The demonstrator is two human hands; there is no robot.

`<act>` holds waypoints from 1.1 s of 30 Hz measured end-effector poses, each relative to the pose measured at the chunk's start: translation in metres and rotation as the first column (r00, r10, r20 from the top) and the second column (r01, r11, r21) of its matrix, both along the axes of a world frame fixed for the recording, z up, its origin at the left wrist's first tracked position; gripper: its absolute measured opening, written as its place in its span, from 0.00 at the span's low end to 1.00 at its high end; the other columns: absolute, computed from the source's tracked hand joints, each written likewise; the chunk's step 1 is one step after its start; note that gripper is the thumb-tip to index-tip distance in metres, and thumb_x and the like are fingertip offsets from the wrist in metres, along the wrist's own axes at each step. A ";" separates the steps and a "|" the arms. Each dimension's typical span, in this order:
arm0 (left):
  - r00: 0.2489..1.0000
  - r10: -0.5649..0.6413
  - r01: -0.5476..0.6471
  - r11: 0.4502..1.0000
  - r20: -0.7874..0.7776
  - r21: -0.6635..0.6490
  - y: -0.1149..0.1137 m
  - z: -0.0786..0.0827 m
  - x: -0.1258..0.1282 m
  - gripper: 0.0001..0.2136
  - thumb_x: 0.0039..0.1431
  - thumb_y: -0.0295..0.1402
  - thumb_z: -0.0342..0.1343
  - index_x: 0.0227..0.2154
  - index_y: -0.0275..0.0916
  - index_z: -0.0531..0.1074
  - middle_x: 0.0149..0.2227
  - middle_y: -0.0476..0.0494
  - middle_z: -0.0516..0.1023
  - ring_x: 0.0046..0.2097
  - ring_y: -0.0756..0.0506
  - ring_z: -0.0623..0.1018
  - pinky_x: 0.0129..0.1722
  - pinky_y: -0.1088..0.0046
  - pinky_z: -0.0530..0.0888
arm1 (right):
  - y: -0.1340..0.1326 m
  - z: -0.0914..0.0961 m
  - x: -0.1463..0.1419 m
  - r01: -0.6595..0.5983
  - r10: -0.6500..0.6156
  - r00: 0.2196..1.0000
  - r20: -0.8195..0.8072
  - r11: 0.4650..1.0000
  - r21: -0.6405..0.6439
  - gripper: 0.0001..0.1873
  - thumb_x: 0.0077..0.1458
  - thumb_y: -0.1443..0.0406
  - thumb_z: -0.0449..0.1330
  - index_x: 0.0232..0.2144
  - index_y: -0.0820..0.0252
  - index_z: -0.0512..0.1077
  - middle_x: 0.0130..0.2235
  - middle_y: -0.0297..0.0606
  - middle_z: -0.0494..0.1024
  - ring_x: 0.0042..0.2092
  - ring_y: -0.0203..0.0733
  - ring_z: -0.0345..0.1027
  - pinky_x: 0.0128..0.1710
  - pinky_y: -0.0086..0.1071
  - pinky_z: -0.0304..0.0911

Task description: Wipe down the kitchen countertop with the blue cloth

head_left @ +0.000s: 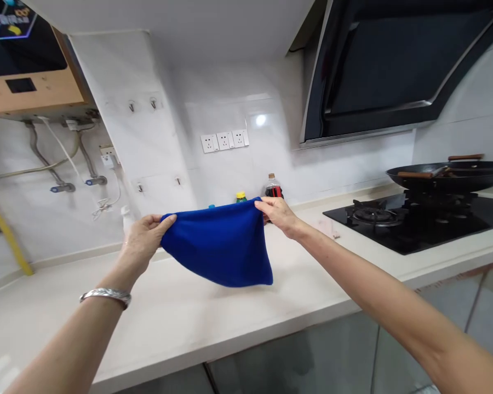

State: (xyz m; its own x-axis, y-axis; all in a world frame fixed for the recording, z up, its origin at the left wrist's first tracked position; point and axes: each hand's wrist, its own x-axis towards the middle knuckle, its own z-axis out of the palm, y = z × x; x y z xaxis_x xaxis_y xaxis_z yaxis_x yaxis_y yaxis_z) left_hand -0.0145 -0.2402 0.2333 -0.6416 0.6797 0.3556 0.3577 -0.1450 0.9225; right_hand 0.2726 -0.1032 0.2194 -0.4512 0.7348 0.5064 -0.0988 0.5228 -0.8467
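- Pinching a royal-blue, roughly four-sided cloth (219, 241) by its two upper corners, we hold it up before us, over the smooth, cream-white countertop (168, 323).
- The cloth lies directly between our hands, its long axis running left to right and rising slightly toward the right; each hand is at one end of it, so neither is nearer to it than the other.
- Our left hand (142, 238) grips the left corner, thumb on the near face and fingers folded behind; a silvery metal bracelet (107, 295) with a braided look circles the wrist.
- Our right hand (277, 213) grips the right corner between thumb and fingers, its forearm slanting across the counter's front edge.
- The upper edge is nearly straight, while the lower one bows down to a pointed corner at the right; the fabric looks soft and matte, with a shallow fold near that side.
- We cannot quite tell whether the lowest corner touches the counter or hangs just above it.
- Behind the cloth we see a clear bottle of dark liquid with a red label (274, 190) and a green bottle with a yellow cap (240, 196), both partly hidden.
- Off to our right, a glossy black gas hob (408, 241) carries a wide, round, dark wok (419, 176); a shiny white wall (222, 175) rises behind.
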 end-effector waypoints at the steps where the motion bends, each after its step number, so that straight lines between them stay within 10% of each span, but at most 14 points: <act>1: 0.999 -0.019 0.020 0.999 0.030 -0.034 -0.002 0.000 0.000 0.16 0.44 0.43 0.68 0.29 0.36 0.74 0.23 0.50 0.73 0.26 0.50 0.70 0.23 0.79 0.69 | 0.000 -0.004 0.001 0.005 -0.005 1.000 0.012 1.000 0.031 0.18 0.54 0.52 0.63 0.25 0.59 0.68 0.24 0.29 0.67 0.29 0.34 0.63 0.28 0.27 0.58; 9: 0.978 0.071 -0.044 0.990 0.196 -0.137 0.001 -0.031 -0.014 0.38 0.43 0.34 0.71 0.59 0.32 0.67 0.29 0.46 0.76 0.28 0.48 0.74 0.27 0.75 0.72 | 0.003 -0.037 -0.016 0.029 -0.030 0.996 0.080 0.999 0.016 0.15 0.48 0.56 0.65 0.20 0.60 0.71 0.21 0.27 0.67 0.29 0.35 0.64 0.30 0.29 0.60; 16: 0.971 0.145 -0.169 0.978 0.188 0.122 0.019 -0.012 -0.014 0.32 0.52 0.38 0.65 0.61 0.37 0.67 0.34 0.50 0.74 0.31 0.52 0.72 0.31 0.78 0.70 | -0.005 -0.001 -0.032 0.028 -0.028 1.000 0.008 1.000 -0.004 0.14 0.52 0.54 0.61 0.25 0.59 0.72 0.23 0.27 0.66 0.29 0.33 0.61 0.30 0.28 0.58; 19: 0.992 0.025 -0.045 0.986 0.125 0.161 -0.003 -0.014 -0.017 0.29 0.50 0.41 0.66 0.56 0.40 0.72 0.34 0.50 0.77 0.36 0.50 0.75 0.38 0.78 0.72 | -0.021 -0.008 -0.011 -0.041 0.042 0.999 -0.011 0.998 0.053 0.14 0.54 0.54 0.62 0.29 0.59 0.74 0.29 0.29 0.71 0.34 0.35 0.64 0.37 0.30 0.61; 23: 0.987 -0.159 0.159 0.983 0.006 -0.090 -0.049 -0.086 -0.023 0.32 0.32 0.55 0.71 0.39 0.39 0.79 0.37 0.44 0.82 0.44 0.41 0.78 0.47 0.71 0.75 | -0.049 -0.078 0.029 -0.074 0.049 0.972 0.231 0.992 0.099 0.16 0.57 0.54 0.61 0.26 0.60 0.73 0.28 0.30 0.70 0.33 0.36 0.61 0.35 0.30 0.57; 28: 0.869 -0.494 0.409 0.745 -0.023 -0.527 -0.092 -0.205 -0.019 0.31 0.41 0.61 0.63 0.39 0.39 0.78 0.37 0.41 0.82 0.42 0.37 0.80 0.42 0.65 0.76 | -0.089 -0.180 0.055 -0.066 -0.007 0.860 0.510 0.990 0.125 0.20 0.58 0.58 0.57 0.17 0.58 0.62 0.22 0.29 0.63 0.29 0.36 0.57 0.31 0.30 0.53; 30: 0.833 -0.546 0.385 0.695 -0.097 -0.607 -0.098 -0.216 -0.016 0.27 0.48 0.57 0.59 0.43 0.40 0.77 0.38 0.42 0.81 0.41 0.39 0.79 0.41 0.65 0.75 | -0.096 -0.193 0.056 -0.046 -0.067 0.846 0.529 0.979 0.198 0.19 0.58 0.61 0.57 0.17 0.58 0.62 0.22 0.30 0.65 0.30 0.37 0.59 0.32 0.30 0.54; 33: 0.768 -0.595 0.302 0.662 -0.236 -0.686 -0.091 -0.190 -0.015 0.23 0.54 0.53 0.55 0.45 0.43 0.77 0.41 0.43 0.81 0.43 0.39 0.79 0.44 0.65 0.74 | -0.087 -0.182 0.049 0.020 -0.152 0.833 0.531 0.969 0.245 0.19 0.58 0.62 0.55 0.16 0.58 0.61 0.20 0.28 0.62 0.27 0.35 0.57 0.29 0.30 0.50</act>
State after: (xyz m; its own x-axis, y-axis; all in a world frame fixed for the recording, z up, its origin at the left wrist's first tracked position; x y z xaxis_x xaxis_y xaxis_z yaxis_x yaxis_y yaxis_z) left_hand -0.0298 -0.3317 0.0429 -0.0869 0.9937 -0.0706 0.7516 0.1119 0.6501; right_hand 0.3214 -0.1906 0.0375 -0.6409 0.6826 0.3511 0.3959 0.6858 -0.6106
